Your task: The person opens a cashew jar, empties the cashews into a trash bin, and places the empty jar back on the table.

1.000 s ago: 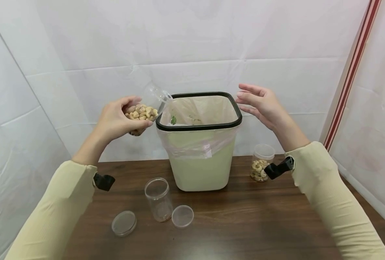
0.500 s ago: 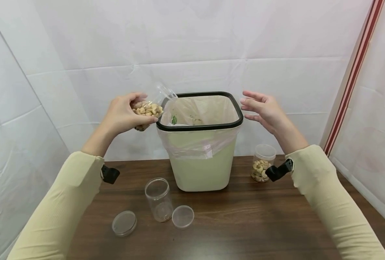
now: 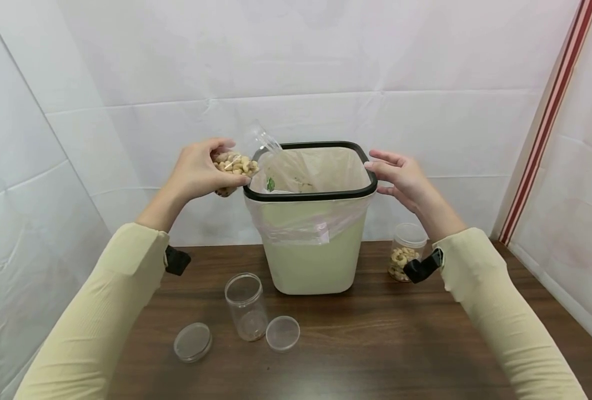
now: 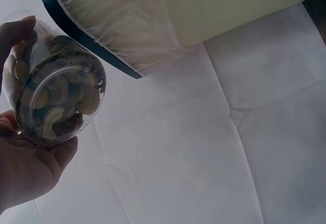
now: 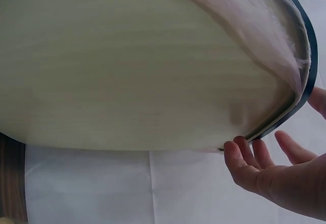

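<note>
My left hand (image 3: 196, 172) grips a clear plastic jar (image 3: 256, 140) of cashews (image 3: 235, 163), tipped with its mouth over the left rim of a pale green trash bin (image 3: 312, 250). In the left wrist view the jar's round base (image 4: 61, 94) faces the camera, with nuts and darker bits showing through it. The nuts lie in the lower part of the tilted jar. At the bin's right side, my right hand (image 3: 401, 180) has its fingers loosely bent, fingertips right at the black rim (image 3: 371, 179). A thin pinkish liner (image 3: 316, 161) covers the bin's inside; some green scraps show in it.
On the brown wooden table (image 3: 356, 355) an uncapped clear jar (image 3: 248, 311) stands in front of the bin, with one clear lid (image 3: 282, 333) beside it and another lid (image 3: 192, 341) to the left. A jar of cashews (image 3: 405, 255) stands at right. White sheeting (image 3: 326, 55) hangs behind.
My left hand has moved right with the tilted jar, bringing its mouth farther over the bin. My right hand has dropped slightly and come to the bin's right rim.
</note>
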Available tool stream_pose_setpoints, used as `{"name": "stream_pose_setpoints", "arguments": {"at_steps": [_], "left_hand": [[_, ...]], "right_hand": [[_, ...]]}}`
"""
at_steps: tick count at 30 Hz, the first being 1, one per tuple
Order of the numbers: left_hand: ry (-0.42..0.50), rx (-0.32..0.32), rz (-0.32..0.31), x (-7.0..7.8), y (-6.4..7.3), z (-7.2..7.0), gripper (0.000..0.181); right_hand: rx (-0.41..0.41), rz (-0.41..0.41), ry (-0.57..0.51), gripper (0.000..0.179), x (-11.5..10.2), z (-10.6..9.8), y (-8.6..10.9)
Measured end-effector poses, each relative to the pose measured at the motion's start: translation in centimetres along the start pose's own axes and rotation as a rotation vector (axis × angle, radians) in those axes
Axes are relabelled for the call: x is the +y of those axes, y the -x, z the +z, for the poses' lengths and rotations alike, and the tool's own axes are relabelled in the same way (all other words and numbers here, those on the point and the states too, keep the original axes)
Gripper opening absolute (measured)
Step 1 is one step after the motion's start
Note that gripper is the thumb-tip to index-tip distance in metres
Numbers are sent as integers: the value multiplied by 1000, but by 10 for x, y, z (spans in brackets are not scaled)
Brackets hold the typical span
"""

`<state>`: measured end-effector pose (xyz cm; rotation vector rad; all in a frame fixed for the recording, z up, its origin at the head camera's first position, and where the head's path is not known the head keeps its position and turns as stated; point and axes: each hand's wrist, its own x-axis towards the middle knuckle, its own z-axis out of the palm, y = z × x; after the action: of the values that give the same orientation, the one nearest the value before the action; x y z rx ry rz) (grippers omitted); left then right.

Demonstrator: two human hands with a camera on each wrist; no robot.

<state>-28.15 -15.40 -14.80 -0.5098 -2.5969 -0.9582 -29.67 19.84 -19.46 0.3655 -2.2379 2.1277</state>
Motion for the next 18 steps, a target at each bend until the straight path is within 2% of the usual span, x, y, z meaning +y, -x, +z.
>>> {"name": "stream_pose_setpoints", "arguments": {"at_steps": [6,18], "left_hand": [[-14,-4,3,2,-2,-2,70],[-35,-39,-1,7,-8,-3,71]], "right_hand": [[-35,12,12,57,4,2,-3],[-37,52,1,58,5,3,-9]]}}
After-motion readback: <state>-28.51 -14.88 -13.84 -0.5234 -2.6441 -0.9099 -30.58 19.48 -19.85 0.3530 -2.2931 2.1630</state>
